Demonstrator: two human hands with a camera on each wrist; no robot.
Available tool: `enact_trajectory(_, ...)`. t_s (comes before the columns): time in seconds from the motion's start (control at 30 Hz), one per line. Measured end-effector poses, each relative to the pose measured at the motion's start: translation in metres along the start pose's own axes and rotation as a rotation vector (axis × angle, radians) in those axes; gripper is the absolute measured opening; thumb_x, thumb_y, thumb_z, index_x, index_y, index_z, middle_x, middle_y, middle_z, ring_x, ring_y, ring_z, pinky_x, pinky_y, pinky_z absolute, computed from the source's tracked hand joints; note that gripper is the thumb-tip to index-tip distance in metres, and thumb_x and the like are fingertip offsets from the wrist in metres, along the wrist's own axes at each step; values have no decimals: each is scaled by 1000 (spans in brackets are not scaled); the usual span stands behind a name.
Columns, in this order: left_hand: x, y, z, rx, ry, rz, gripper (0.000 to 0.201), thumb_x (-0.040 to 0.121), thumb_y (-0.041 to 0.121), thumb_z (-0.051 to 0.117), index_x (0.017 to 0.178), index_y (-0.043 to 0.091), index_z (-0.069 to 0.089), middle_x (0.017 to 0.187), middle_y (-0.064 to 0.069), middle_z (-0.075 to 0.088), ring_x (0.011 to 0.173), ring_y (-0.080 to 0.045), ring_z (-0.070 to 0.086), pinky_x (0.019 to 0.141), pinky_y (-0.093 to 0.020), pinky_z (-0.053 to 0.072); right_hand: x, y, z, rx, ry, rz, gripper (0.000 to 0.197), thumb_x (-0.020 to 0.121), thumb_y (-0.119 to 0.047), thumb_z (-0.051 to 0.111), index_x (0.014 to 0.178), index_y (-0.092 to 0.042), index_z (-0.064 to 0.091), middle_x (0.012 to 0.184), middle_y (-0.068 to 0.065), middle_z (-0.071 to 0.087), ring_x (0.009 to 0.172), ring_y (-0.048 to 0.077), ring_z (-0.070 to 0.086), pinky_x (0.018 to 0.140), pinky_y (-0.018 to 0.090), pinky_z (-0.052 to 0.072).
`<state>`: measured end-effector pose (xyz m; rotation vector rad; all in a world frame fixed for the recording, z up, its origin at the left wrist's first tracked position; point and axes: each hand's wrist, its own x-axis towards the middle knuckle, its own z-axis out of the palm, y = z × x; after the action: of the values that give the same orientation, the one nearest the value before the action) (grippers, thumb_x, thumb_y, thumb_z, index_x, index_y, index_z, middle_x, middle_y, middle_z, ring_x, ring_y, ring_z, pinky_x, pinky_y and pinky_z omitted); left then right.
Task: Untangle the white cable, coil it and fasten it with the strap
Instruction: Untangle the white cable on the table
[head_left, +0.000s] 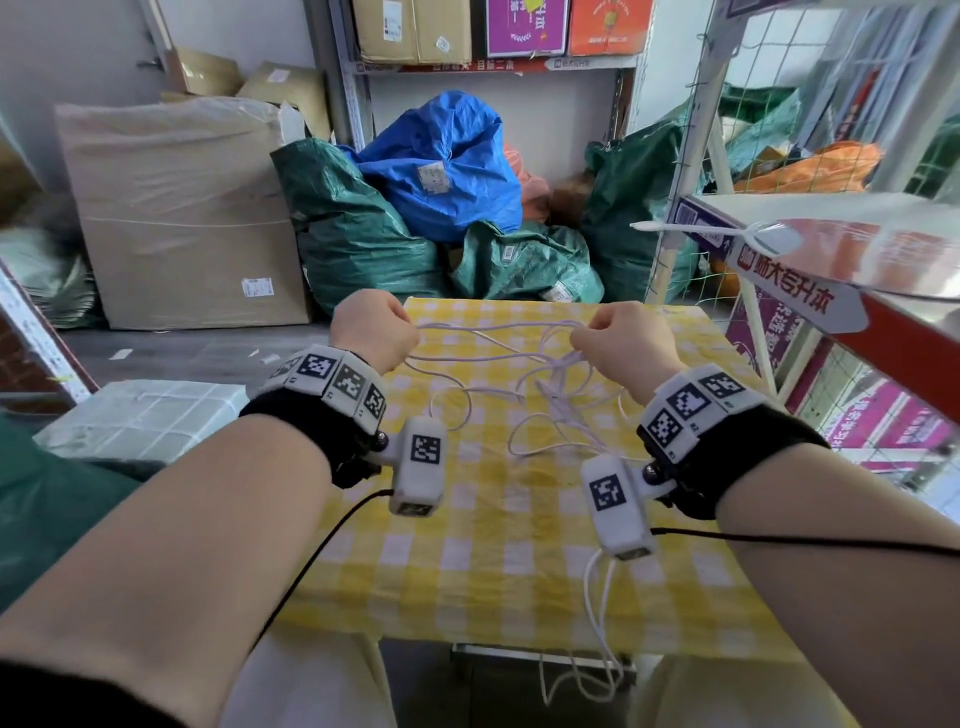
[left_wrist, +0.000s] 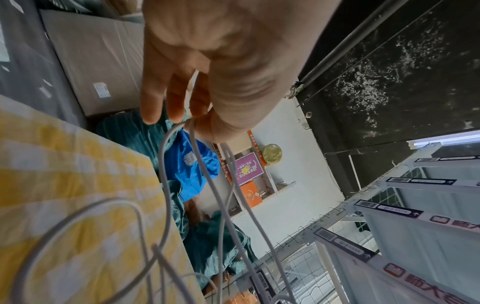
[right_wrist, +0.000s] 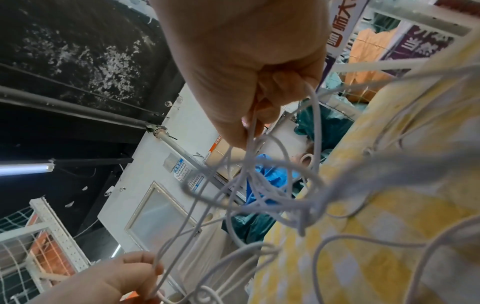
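Note:
Both hands are raised over the table with the yellow checked cloth (head_left: 467, 571). My left hand (head_left: 410, 325) pinches a few strands of the thin white cable (head_left: 498, 332) between thumb and fingers (left_wrist: 193, 117). My right hand (head_left: 587, 332) grips other strands of the cable (right_wrist: 249, 174) in curled fingers (right_wrist: 285, 82). The strands run nearly taut between the hands. A knotted tangle (head_left: 561, 395) hangs below the right hand onto the cloth. One loop (head_left: 597, 649) drops over the table's front edge. I cannot make out a strap.
A metal shelf (head_left: 857, 291) juts in close at the right, with a white cord-like piece (head_left: 675, 227) on its edge. Green and blue sacks (head_left: 441, 171) and a large carton (head_left: 182, 208) stand behind the table. A wrapped white package (head_left: 140, 415) lies at the left.

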<state>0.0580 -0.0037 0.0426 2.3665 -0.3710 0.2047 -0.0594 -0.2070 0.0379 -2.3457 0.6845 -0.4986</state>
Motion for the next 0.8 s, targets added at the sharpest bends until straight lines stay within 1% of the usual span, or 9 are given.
enact_trajectory(0.13,7,-13,-3,67,56,4,17,77,6,54,79,9,71,87,-10,68,84,-31,65,77,-39,56,0,-3,0,-72,-15,-44,19,80,-23,61,63,-15,56,62,0,56,60,15,52,49,23,39)
enact_trajectory(0.2,10,-15,-3,0,81,-66,18,82,5,52,78,10,69,85,-10,67,77,-33,67,73,-42,58,1,-6,-1,-85,-28,-60,21,80,-27,62,64,-15,56,60,-1,57,60,15,53,50,23,38)
enact_trajectory(0.27,13,-18,-3,-221,93,-194,23,87,0,51,71,11,61,70,-8,65,67,-32,67,67,-42,59,3,-6,-4,-87,-65,-66,27,80,-37,66,67,-15,59,58,-3,56,60,14,52,51,23,39)
enact_trajectory(0.33,16,-19,-6,-585,52,-341,30,92,-6,42,70,11,51,72,-12,61,62,-25,62,58,-32,58,6,0,-7,-66,-92,-72,39,79,-52,68,69,-15,58,59,-3,55,59,12,51,54,25,39)
enact_trajectory(0.4,16,-23,-12,-866,37,-474,33,96,-7,29,73,10,45,71,-12,48,58,-18,53,39,-20,49,9,9,-10,-56,-80,-67,44,78,-56,68,67,-14,58,59,-2,54,57,12,50,55,26,40)
enact_trajectory(0.47,16,-33,-21,-983,21,-546,32,98,-4,23,78,10,44,56,-6,37,43,-13,43,29,-13,33,11,18,-14,-110,-32,-52,39,81,-49,67,68,-13,61,58,-1,55,56,13,50,51,24,38)
enact_trajectory(0.57,17,-45,-30,-955,-1,-586,28,102,13,33,75,15,41,40,2,32,20,-7,24,27,-9,19,13,26,-19,-196,66,7,35,83,-39,65,63,-11,60,56,0,53,57,12,49,48,24,34)
enact_trajectory(0.7,16,-59,-37,-962,98,-721,33,96,31,43,69,13,41,61,2,34,28,-9,21,36,-8,18,19,31,-15,-273,85,117,33,86,-32,62,66,-6,64,64,5,57,73,23,57,61,27,40)
enact_trajectory(0.8,17,-76,-39,-842,60,-789,33,97,22,37,66,11,41,62,-1,35,42,-13,26,44,-20,21,21,37,-11,-307,110,182,32,87,-31,62,81,0,68,82,11,63,75,25,57,62,27,39)
